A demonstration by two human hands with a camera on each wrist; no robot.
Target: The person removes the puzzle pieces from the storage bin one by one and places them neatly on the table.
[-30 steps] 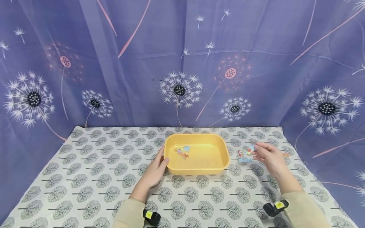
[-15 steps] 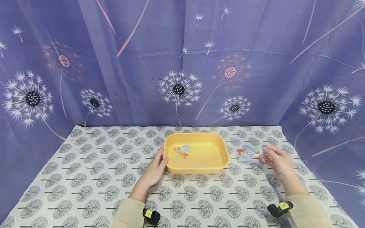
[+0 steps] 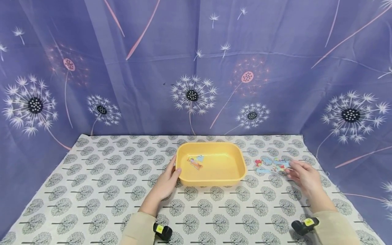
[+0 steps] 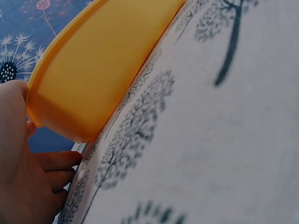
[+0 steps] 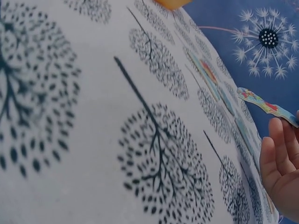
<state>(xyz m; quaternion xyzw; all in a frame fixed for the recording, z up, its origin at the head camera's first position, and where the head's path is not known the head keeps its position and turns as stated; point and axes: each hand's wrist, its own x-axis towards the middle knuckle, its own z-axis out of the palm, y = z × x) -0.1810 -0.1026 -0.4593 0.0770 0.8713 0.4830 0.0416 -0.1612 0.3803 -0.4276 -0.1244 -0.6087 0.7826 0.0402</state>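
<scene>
A yellow plastic basin (image 3: pixel 211 182) stands on the cloth in the head view. My left hand (image 3: pixel 165 180) holds its left side, thumb at the rim and fingers along the outer wall; in the left wrist view those fingers (image 4: pixel 58 161) reach down beside the basin. Inside the basin, toward its left, lie small colourful picture cutouts (image 3: pixel 196 165). To the right of the basin, my right hand (image 3: pixel 306 177) pinches a flat colourful cutout (image 5: pixel 268 105) above the cloth. Several similar cutouts (image 3: pixel 263 170) lie just left of that hand, partly overlapping in view.
A white cloth with a grey tree print (image 3: pixel 122 204) covers the table. Purple curtains with dandelion patterns (image 3: pixel 147 85) rise at the back and both sides. A black wrist camera (image 3: pixel 163 233) sits on the left sleeve, another (image 3: pixel 304 226) on the right.
My right hand has moved to the right and slightly toward me, with a cutout now pinched in it. More of the pieces beneath show. The left hand and basin stay in place.
</scene>
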